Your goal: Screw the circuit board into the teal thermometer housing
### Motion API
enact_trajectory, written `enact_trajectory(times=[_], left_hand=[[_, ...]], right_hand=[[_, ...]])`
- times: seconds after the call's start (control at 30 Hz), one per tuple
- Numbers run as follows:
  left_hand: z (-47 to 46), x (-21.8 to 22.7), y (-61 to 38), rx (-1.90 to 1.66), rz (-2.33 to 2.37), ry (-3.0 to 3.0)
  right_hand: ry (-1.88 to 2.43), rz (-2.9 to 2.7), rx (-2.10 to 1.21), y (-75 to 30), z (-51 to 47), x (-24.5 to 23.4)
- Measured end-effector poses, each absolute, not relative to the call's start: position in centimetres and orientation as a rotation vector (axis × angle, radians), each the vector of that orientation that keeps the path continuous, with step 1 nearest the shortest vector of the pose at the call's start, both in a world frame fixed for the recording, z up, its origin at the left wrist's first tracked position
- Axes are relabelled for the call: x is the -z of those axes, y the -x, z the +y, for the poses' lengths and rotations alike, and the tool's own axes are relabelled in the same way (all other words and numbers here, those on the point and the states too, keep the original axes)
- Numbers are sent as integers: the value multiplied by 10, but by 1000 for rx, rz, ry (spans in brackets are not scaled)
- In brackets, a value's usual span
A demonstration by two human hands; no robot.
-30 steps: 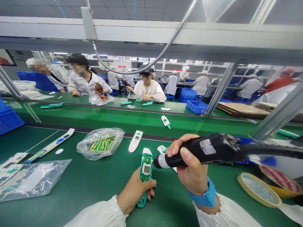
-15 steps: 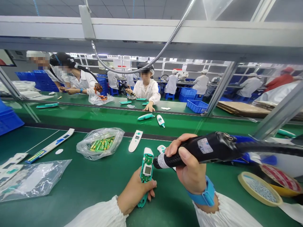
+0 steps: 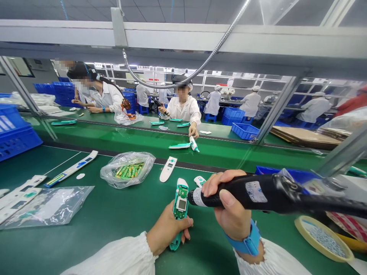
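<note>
My left hand is closed around the lower part of an open thermometer housing. Inside the teal shell shows a green circuit board with a small grey display. Wrapped in my right hand is a black electric screwdriver, lying nearly level with its tip toward the left. That tip is at the upper right edge of the housing; whether it touches a screw I cannot make out. Just behind the screwdriver's front end, a white cover with a teal button is partly hidden.
A white front cover lies beyond the housing. To its left are a bag of green batteries, a long white strip and a clear plastic bag. A round dish of screws stands at right. A co-worker's hand is across the belt.
My view has turned slightly left. The co-worker's hand opposite has reached onto a white thermometer on the belt. My hands keep nearly the same hold, with the screwdriver tip still at the housing.
</note>
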State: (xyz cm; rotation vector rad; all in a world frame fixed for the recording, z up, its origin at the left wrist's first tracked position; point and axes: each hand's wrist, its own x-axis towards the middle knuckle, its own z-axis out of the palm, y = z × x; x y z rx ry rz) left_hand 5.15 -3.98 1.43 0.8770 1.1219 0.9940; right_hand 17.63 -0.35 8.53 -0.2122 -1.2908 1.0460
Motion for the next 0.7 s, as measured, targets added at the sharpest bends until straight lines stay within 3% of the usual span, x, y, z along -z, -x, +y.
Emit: enact_trajectory(times=[0.43, 0.7], left_hand=[[-34, -16, -50, -993, 1123, -867], [-26, -15, -36, -1071, 1030, -875]], right_hand=[[329, -1312, -977, -177, -2, -82], [325, -1203, -999, -187, -6, -107]])
